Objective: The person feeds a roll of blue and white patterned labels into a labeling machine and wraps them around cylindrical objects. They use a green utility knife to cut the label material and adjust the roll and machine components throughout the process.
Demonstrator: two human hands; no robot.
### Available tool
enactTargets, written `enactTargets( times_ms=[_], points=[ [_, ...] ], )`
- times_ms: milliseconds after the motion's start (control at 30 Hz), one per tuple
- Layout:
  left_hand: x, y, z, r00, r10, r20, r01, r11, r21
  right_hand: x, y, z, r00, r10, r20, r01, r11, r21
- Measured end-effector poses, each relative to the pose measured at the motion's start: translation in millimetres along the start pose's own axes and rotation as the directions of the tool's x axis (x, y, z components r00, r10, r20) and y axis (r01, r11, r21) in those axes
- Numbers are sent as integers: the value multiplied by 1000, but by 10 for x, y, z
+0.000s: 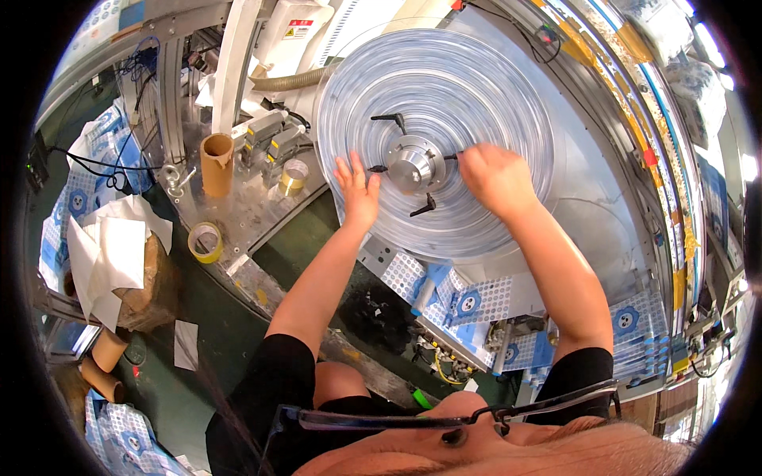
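Head view: big film roll (444, 103) sits on the machine spindle, metal hub (411, 164) at its centre w/ black clamp levers (423, 208) sticking out. Left hand (358, 190) lies flat, fingers spread, on the roll face just left of the hub. Right hand (492, 176) is closed round sth at the hub's right side, prob. a lever, but the grip itself is hidden under the knuckles.

Risk, as I judge it: if the hub is loose, the roll could slip or telescope; fingers near the levers could get pinched.

Hard to read: the roll's back face and the film path below. Tape rolls (205, 241) and cardboard core (216, 163) stand on the bench at left.
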State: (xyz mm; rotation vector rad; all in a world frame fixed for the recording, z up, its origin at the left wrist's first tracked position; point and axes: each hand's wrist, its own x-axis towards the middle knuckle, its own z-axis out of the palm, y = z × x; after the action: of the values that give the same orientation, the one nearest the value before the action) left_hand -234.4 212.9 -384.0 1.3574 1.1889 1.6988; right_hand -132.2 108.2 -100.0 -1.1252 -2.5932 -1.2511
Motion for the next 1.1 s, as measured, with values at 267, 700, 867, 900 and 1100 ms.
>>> enactTargets(
  times_ms=[267, 700, 867, 900, 1100],
  points=[
    [25, -83, 41, 998, 50, -24, -49, 998, 28, -323, 91, -176, 969, -243, -44, 218, 924, -314],
    [-93, 17, 112, 998, -43, -37, 44, 999, 33, -128, -246, -90, 746, 529, 405, -508, 845, -167],
    [-152, 0, 217, 994, -36, -101, 37, 999, 9, 73, -187, -136, 817, 406, 409, -502, 851, 157],
    [-170, -15, 256, 991, -44, -127, 45, 999, 4, 144, -201, -174, 825, 399, 400, -499, 846, 185],
    [-228, 33, 265, 987, -103, -120, 98, 994, -49, 563, -172, -191, 808, 464, 363, -409, 885, -222]
  ],
)
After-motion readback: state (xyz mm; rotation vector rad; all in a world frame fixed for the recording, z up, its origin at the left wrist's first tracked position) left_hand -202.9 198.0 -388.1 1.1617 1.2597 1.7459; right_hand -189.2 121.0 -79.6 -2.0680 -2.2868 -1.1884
